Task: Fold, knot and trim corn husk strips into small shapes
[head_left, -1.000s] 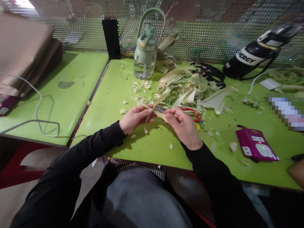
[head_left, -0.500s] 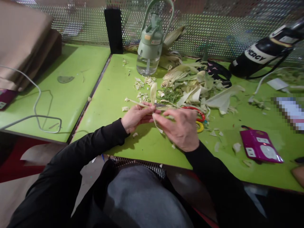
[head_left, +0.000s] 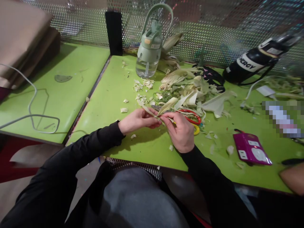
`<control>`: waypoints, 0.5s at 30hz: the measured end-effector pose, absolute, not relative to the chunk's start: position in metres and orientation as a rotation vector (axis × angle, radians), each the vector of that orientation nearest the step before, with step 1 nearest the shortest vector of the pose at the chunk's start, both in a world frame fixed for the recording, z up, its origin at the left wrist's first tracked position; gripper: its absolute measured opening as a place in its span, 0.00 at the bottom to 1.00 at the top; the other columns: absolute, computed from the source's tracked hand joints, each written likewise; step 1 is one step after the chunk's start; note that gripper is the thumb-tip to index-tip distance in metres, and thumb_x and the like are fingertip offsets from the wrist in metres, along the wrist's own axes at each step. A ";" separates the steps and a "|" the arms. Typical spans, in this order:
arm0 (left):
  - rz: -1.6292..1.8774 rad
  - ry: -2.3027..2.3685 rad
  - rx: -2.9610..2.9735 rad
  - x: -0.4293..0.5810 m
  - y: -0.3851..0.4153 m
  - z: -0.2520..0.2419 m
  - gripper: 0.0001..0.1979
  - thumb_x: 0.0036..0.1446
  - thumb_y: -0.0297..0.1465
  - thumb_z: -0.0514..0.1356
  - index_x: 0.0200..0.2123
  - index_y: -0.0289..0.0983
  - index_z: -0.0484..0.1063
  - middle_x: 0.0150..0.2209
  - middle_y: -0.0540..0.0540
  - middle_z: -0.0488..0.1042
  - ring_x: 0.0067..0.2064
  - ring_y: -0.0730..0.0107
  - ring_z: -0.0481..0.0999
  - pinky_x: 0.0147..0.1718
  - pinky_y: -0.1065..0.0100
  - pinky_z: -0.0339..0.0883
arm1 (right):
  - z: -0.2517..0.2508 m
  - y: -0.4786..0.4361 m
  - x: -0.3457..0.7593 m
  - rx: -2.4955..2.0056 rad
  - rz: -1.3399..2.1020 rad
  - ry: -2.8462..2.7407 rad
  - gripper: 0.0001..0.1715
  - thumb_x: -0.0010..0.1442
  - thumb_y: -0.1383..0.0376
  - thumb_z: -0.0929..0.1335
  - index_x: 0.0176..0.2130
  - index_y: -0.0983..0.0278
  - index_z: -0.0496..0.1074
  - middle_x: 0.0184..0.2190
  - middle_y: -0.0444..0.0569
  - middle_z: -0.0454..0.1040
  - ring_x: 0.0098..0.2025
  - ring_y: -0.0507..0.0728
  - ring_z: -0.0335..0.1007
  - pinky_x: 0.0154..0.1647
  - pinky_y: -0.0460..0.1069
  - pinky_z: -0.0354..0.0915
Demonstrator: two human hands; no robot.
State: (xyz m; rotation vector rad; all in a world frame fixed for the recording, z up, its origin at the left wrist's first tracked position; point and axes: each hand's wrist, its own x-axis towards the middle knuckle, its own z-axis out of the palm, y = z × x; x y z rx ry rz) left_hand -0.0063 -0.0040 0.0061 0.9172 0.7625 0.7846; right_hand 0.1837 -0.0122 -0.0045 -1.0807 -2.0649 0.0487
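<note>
Pale strips of corn husk [head_left: 168, 105] are pinched between my two hands over the front part of the green table. My left hand [head_left: 140, 121] has its thumb and fingers closed on the strips where they cross. From the other side my right hand [head_left: 180, 130] closes its thumb and forefinger on the same bundle, the fingertips almost touching those of the left. Just beyond my right hand lie scissors with a red handle loop [head_left: 193, 117] and a yellow one, their blades partly covered. Behind them spreads a heap of corn husks [head_left: 187, 91].
Behind the heap stands a green water bottle [head_left: 148, 57]; a black bottle [head_left: 251, 61] leans at the back right. A purple packet [head_left: 252, 148] and a blurred-out phone [head_left: 282, 120] lie right. Brown paper bags [head_left: 23, 38] and a grey cable [head_left: 30, 116] are left. Another person's arm [head_left: 293, 177] shows at right.
My right hand has turned and closed in on the strips beside my left fingertips. The upright husk piece now slants to the right. The whole view has shifted slightly.
</note>
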 end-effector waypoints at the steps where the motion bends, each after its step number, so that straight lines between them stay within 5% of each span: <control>1: 0.800 0.781 0.948 -0.006 -0.004 0.006 0.10 0.56 0.20 0.65 0.39 0.31 0.67 0.27 0.51 0.78 0.29 0.80 0.77 0.33 0.74 0.71 | -0.004 -0.014 0.183 -1.119 0.115 -2.037 0.05 0.66 0.63 0.68 0.38 0.61 0.73 0.33 0.46 0.81 0.33 0.54 0.76 0.36 0.49 0.69; 6: 0.802 0.868 0.987 -0.002 -0.003 0.006 0.06 0.59 0.20 0.61 0.38 0.31 0.67 0.26 0.52 0.76 0.28 0.80 0.76 0.34 0.74 0.71 | -0.006 -0.014 0.185 -1.203 0.540 -1.901 0.07 0.64 0.59 0.69 0.40 0.61 0.73 0.32 0.44 0.79 0.29 0.52 0.74 0.31 0.47 0.68; 9: 0.850 0.920 0.878 -0.003 -0.001 0.008 0.05 0.62 0.20 0.59 0.39 0.32 0.66 0.27 0.51 0.77 0.29 0.78 0.78 0.36 0.72 0.72 | -0.008 -0.011 0.188 -1.217 0.657 -1.900 0.17 0.63 0.57 0.71 0.49 0.61 0.70 0.33 0.45 0.79 0.29 0.53 0.73 0.28 0.48 0.67; 15: 0.927 1.034 0.794 -0.007 0.004 0.009 0.04 0.62 0.21 0.59 0.38 0.32 0.66 0.27 0.50 0.77 0.28 0.79 0.77 0.36 0.71 0.73 | -0.006 -0.017 0.186 -1.057 -0.239 -2.303 0.07 0.66 0.64 0.67 0.35 0.64 0.73 0.32 0.50 0.77 0.33 0.56 0.70 0.35 0.51 0.65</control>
